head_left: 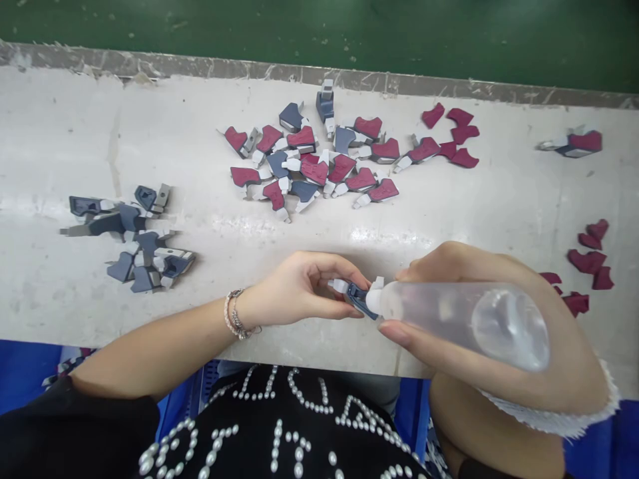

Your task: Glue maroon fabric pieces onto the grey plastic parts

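Observation:
Between the thumb and fingers of my left hand [309,286] is a small blue-grey plastic part [358,297] with light grey ends, its hollow side showing. My right hand [449,266] is wrapped round a translucent squeeze bottle [449,316], which lies tilted over on its side. The bottle's white cap end [375,301] points left and meets the blue-grey part; whether anything comes out of it I cannot make out.
A group of assembled parts with maroon covers [314,169] lies at the back middle. Several blue-grey parts [130,233] are heaped at left. Loose maroon pieces [464,135] lie at back right, more maroon pieces [588,261] at far right, near one assembled part [579,143].

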### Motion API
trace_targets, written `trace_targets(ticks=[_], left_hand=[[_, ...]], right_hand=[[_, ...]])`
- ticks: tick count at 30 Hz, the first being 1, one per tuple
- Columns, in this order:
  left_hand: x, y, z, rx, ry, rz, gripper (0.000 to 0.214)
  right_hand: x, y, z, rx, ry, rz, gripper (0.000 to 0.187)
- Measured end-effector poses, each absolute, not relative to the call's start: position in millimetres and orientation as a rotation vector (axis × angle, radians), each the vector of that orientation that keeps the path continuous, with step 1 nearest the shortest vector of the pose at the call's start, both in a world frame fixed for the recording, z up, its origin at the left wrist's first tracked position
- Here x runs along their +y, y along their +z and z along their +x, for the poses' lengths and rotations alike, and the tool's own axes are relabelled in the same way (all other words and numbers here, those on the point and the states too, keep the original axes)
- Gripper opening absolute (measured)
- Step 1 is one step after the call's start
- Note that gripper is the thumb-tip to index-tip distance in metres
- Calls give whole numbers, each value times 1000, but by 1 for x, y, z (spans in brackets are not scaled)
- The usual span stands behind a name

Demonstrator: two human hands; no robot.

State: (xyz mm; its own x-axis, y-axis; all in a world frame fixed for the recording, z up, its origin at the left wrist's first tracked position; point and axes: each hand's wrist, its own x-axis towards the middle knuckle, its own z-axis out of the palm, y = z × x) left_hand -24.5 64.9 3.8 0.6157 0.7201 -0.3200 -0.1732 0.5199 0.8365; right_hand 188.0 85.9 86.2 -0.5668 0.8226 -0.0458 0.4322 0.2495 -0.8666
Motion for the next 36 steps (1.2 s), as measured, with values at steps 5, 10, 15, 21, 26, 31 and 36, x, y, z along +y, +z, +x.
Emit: trace_targets(ticks=[5, 10, 15, 21, 26, 31, 36], left_hand=[[66, 4, -27, 742, 614, 875, 26], [68, 1, -30, 749, 643, 903, 27], [70, 1, -30, 759, 640, 929, 28], [70, 2, -30, 757, 623, 955, 27], [70, 3, -29, 771, 624, 964, 27], [71, 3, -30, 768, 600, 986, 26], [71, 4, -30, 789, 573, 1009, 27]], right_hand=[[84, 88, 191, -2143, 1210, -1153, 24], [86, 89, 199, -2198, 1137, -1130, 30], [89, 90, 204, -2227, 1094, -1115, 33], [90, 90, 202, -2208, 1170, -1085, 28], [91, 89, 204, -2250, 1117, -1103, 27], [91, 90, 208, -2220, 1143, -1183, 20], [88, 88, 211, -2189, 1101, -1258, 22]])
